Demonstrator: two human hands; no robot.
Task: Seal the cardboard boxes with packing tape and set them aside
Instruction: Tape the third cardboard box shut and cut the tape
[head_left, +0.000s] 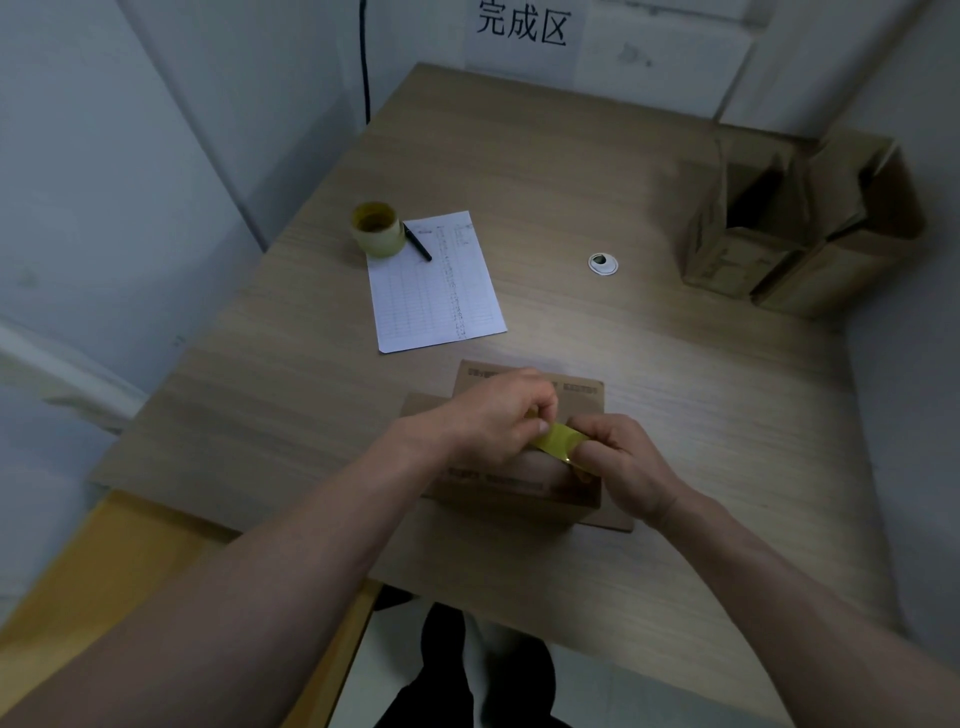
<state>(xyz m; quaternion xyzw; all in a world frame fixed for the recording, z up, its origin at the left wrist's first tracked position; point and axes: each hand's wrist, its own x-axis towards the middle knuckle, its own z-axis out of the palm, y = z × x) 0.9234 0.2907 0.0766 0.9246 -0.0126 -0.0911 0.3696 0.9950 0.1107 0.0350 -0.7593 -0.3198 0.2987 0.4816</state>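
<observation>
Wooden tabletop carries our cardboard box at lower centre; above it our left hand and right hand each keep a pinching grip on yellow tape. Tape roll sits upper left.

A small packing station in a plain office corner. Beyond the grip, a pale wood-grain laminate counter with a round cable grommet carries a ruled paper log sheet. Farther off, a printed white paper sign marks the bare white wall, and open brown cardboard boxes wait far right.
</observation>
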